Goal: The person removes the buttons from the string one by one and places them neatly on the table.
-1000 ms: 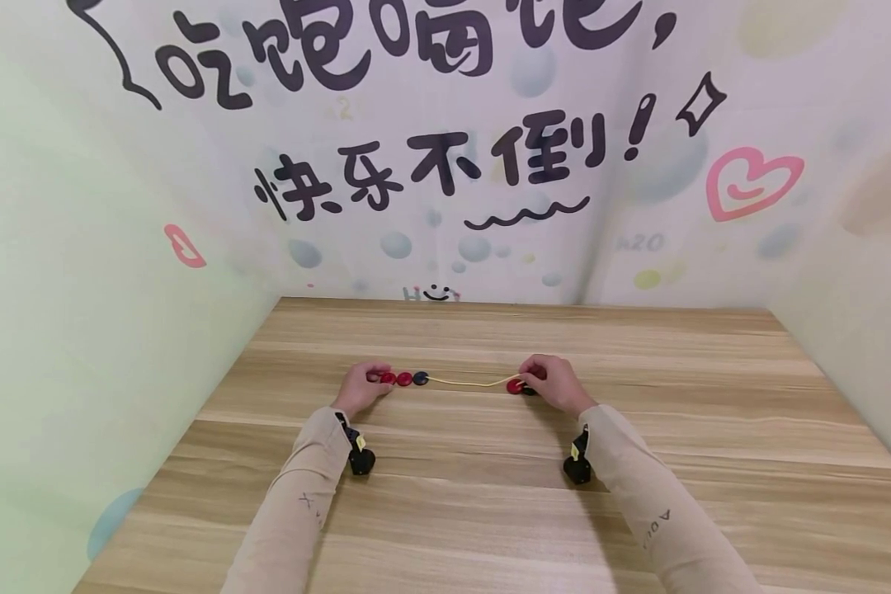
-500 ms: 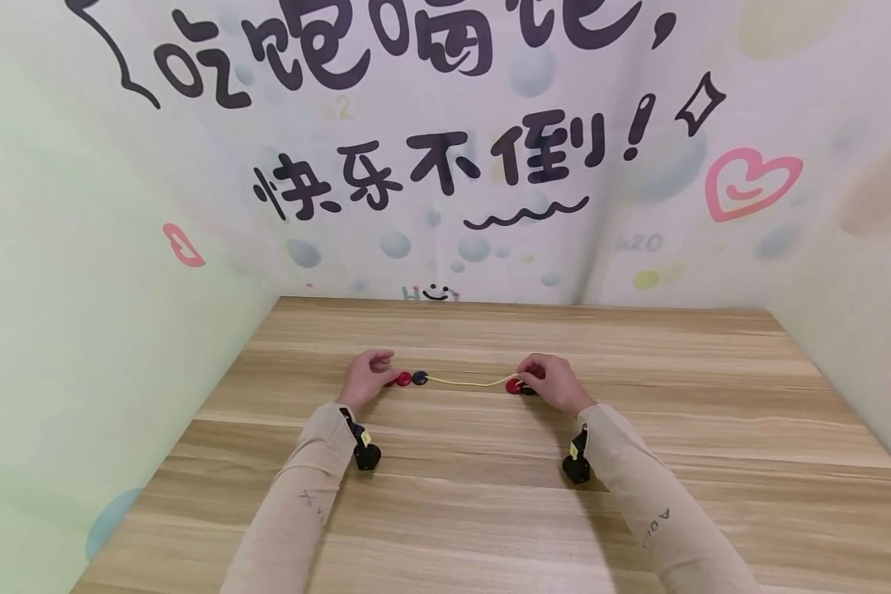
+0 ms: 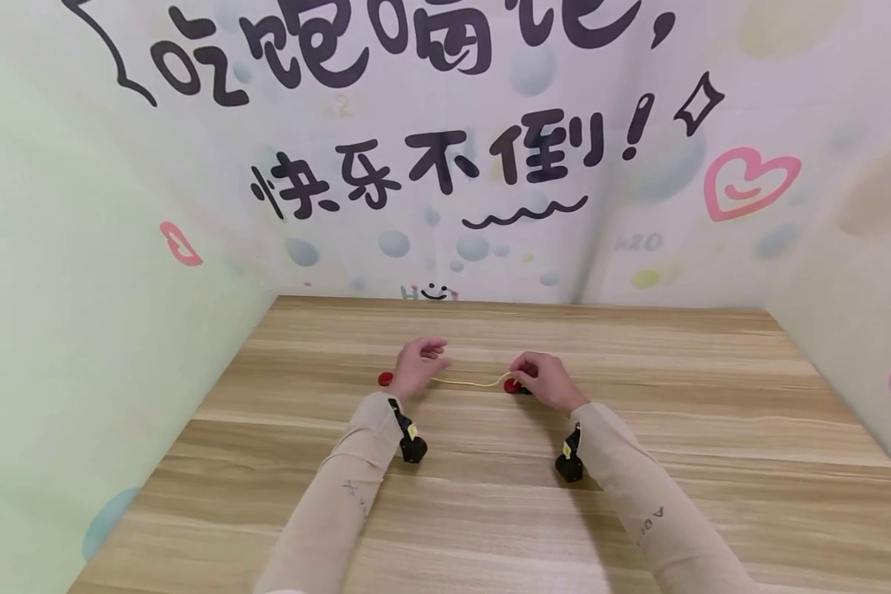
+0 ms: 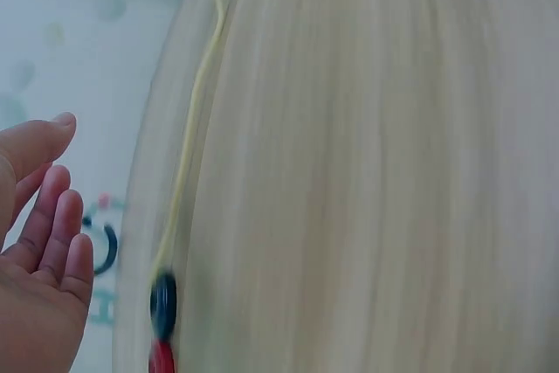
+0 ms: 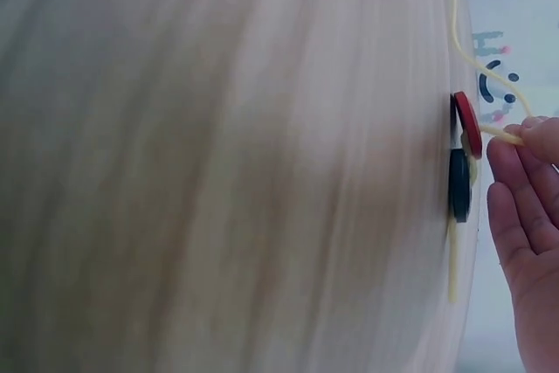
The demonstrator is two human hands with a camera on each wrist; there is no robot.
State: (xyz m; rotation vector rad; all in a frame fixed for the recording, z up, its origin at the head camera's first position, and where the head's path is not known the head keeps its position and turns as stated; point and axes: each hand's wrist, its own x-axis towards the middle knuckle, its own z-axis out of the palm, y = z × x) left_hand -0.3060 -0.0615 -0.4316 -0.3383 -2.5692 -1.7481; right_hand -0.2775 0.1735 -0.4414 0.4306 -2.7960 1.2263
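A yellow string runs across the wooden table between two groups of round, flat beads. My right hand pinches the string between thumb and index finger, just above a red bead; a dark bead lies beside that one, and a short string tail hangs past it. My left hand hovers over the string's left part with fingers spread, holding nothing. Below it in the left wrist view are a dark blue bead and part of a red one. Another red bead shows left of that wrist.
The wooden table reaches back to a printed wall cloth with large black characters. Pale side walls flank it. A small black camera is strapped at each wrist, below the beige sleeves.
My left hand has let go of the red beads at the string's left end, opened, and moved right towards the right hand. The right hand has kept its pinch, shifting only slightly.
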